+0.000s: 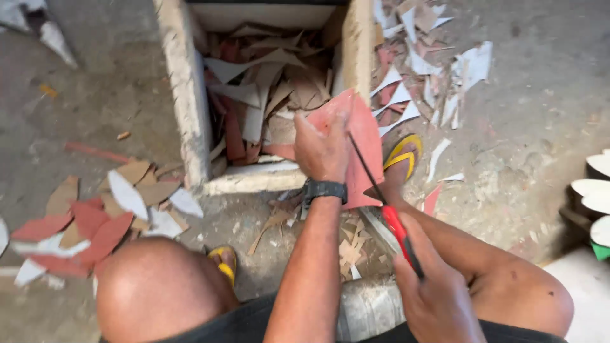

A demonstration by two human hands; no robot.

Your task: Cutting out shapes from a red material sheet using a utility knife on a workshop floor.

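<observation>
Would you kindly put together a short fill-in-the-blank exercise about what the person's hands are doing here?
1. The left hand holds a flat sheet whose colour is ____.
2. The right hand grips a cutting tool with a ____ handle.
3. The wrist of the ____ hand wears a black watch.
4. Offcuts fill the open ____ in front of the knees.

Missing words: red; red; left; box

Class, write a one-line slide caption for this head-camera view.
Left hand holds a red sheet while the right hand cuts it with red-handled scissors beside a scrap-filled box.
</observation>
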